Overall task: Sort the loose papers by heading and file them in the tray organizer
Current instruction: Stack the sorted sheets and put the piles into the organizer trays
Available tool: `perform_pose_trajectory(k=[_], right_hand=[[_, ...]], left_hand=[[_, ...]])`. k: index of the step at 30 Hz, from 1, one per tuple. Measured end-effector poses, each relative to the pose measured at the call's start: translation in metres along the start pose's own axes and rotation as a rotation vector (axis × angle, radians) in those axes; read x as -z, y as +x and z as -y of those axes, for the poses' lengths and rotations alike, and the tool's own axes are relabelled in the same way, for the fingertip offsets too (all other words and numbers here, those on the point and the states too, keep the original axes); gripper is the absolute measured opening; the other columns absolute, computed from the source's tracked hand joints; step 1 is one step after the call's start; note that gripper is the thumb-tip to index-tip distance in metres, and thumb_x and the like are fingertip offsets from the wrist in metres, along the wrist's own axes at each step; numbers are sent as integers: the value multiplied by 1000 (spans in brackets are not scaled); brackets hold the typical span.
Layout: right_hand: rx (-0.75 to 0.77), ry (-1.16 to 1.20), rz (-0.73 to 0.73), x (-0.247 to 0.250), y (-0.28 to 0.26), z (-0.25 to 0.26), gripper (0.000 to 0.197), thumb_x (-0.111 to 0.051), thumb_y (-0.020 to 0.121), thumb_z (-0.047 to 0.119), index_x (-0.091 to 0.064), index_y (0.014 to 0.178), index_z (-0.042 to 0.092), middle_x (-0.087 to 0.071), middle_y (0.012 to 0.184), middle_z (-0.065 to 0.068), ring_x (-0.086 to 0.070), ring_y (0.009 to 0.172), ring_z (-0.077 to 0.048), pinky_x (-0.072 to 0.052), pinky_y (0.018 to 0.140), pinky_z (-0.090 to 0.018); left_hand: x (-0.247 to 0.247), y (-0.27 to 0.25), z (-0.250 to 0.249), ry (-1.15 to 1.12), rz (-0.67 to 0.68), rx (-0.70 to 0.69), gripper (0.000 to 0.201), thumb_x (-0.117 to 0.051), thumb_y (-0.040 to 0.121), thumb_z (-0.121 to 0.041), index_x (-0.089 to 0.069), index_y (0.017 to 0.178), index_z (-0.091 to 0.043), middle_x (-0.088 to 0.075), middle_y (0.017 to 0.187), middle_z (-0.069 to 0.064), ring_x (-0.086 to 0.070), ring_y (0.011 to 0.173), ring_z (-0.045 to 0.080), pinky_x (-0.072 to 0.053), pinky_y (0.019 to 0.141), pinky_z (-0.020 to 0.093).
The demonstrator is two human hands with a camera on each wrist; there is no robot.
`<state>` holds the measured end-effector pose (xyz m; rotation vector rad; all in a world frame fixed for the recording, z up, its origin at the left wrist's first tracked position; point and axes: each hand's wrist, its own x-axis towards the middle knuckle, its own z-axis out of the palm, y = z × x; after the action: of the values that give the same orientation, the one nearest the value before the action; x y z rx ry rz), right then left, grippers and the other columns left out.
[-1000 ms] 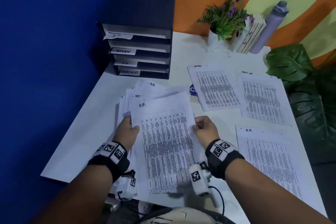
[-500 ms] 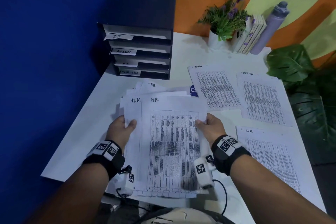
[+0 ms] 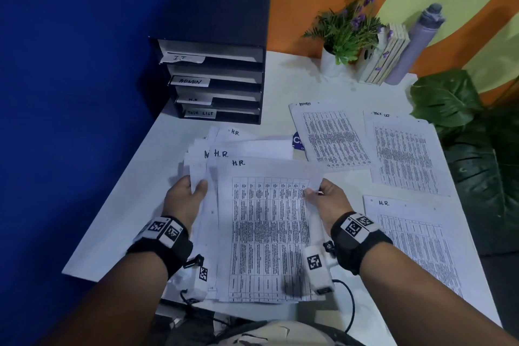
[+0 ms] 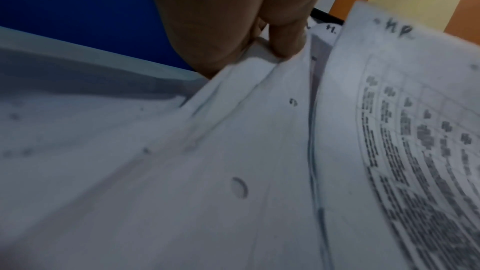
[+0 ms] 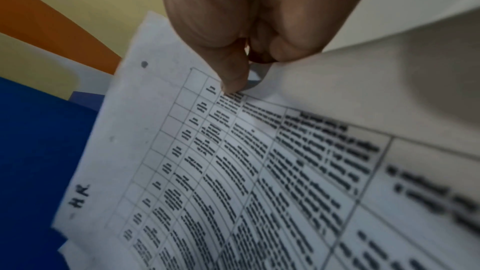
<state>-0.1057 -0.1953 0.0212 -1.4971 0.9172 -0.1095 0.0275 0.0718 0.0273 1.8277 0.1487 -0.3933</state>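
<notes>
From above, a person's right hand [image 3: 327, 199] pinches the right edge of a thin printed sheet headed H.R. [image 3: 269, 233], lifted over a fanned pile of loose papers [image 3: 205, 174] whose left edge the left hand [image 3: 185, 196] grips. The right wrist view alone shows the thumb [image 5: 231, 73] pressed onto the sheet's gridded table. On the white desk [image 3: 112, 219], a dark four-slot tray organizer [image 3: 219, 64] stands behind; sorted ADMIN [image 3: 331, 135], task-list [image 3: 404, 152] and H.R. [image 3: 415, 244] sheets lie to the right.
</notes>
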Motion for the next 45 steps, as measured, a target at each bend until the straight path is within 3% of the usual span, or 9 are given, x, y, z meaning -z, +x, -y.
perform_pose_trajectory(k=[6,10,15,18,23,27,30,35,45], right_hand=[[87,86,10,7,-6,3,41,-56,89,-10,-67,100,28,-73,99,4,-66,93,-16,-51,87,-32],[121,65,52,12,-4,2,41,-54,90,-10,-66,111,23,-73,107,0,-66,103,-20,-50,94,-37],[58,68,37,11,2,-5,29,-61,90,-1,-71,105,21,-73,101,-5,-65,92,-25,-50,94,-48],[53,96,-8,7,2,-4,26,-61,89,-1,-70,99,22,-70,97,-4,-59,85,-19,-50,85,-40],[73,65,-64,13,0,-2,34,-58,87,-8,-66,91,25,-71,94,-1,-65,90,-23,-53,88,-40],[100,-108,-164,27,3,-2,18,-59,85,-6,-60,93,11,-68,92,-11,-62,83,-22,-51,83,-33],[116,-303,-274,51,-1,-1,7,-52,89,-4,-52,91,3,-52,78,-12,-52,78,-23,-43,65,-27],[-68,-502,-393,126,-2,-10,37,-48,94,1,-45,131,1,-56,124,-23,-54,114,-39,-44,93,-38],[-199,-603,-571,264,-25,-42,39,-44,86,-2,-52,123,9,-57,101,-17,-56,93,-33,-44,81,-35]], left_hand=[[2,-3,-1,-20,-6,-1,10,-72,88,-14,-69,90,-23,-74,94,-2,-70,92,22,-55,88,40],[1,-7,-8,-81,-8,5,13,-76,84,-12,-70,94,-20,-75,94,-4,-70,87,14,-54,84,32],[-4,-14,-15,-144,15,10,23,-76,83,-7,-70,101,-20,-75,96,-6,-71,89,10,-53,77,25],[-8,-18,-17,-100,40,-32,24,-72,86,-5,-67,104,-21,-74,98,-6,-70,95,13,-54,78,25],[-14,-21,-13,389,198,-71,71,-67,90,-12,-30,149,-22,-44,147,1,-44,133,23,-36,112,39],[-25,-25,-16,352,197,-120,80,-65,90,-4,-21,154,-24,-34,156,1,-32,143,19,-27,117,36],[-36,-25,-29,379,183,-133,74,-62,92,-4,-25,152,-27,-42,150,2,-41,138,24,-34,114,41],[-58,-28,-52,402,183,-145,75,-58,95,-6,-17,156,-22,-30,158,4,-32,143,27,-27,116,40],[-94,-39,-65,408,219,-157,75,-61,95,-11,-18,155,-21,-28,159,5,-29,145,28,-27,117,43]])
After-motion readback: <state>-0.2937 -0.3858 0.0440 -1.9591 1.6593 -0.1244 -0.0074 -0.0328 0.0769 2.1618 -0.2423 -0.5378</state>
